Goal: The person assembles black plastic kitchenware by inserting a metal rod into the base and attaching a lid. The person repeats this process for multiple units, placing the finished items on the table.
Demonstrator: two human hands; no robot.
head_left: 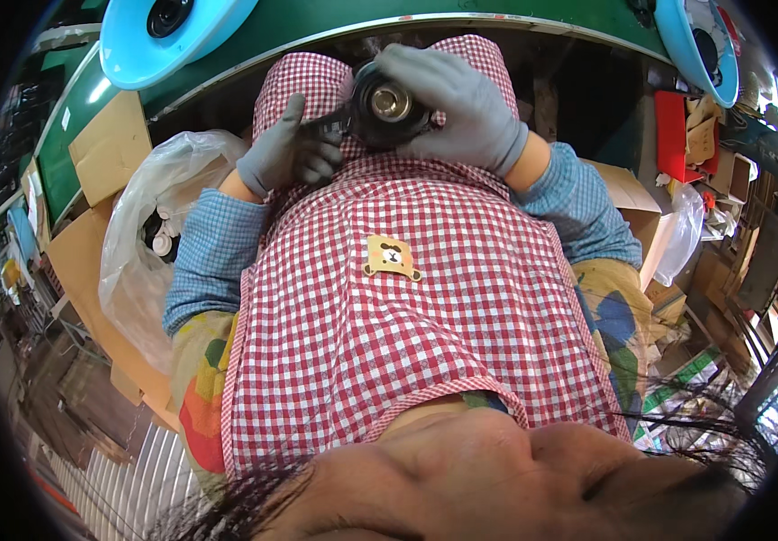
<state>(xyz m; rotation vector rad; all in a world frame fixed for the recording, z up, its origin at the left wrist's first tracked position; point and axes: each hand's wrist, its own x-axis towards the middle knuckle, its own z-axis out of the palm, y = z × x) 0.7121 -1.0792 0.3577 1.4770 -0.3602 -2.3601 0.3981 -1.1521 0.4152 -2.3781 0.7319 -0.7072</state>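
Over my lap, in front of the red-and-white checked apron (389,361), I hold a black round-bodied device with a handle (375,129); its exact kind is not clear. A shiny brass-coloured round piece sits in the middle of its upward face. My left hand (292,151), in a grey glove, is closed round the handle on the left, thumb raised. My right hand (470,106), gloved too, wraps the body from the right, its fingers lying over the far side. The device's underside is hidden.
Beyond my knees runs a green workbench (335,16) with a pale edge. Blue bowls stand on it, one at the left (137,63) and one at the right (691,54). Left of me, a clear plastic bag (132,270) lines a cardboard box; a red box (673,135) stands right.
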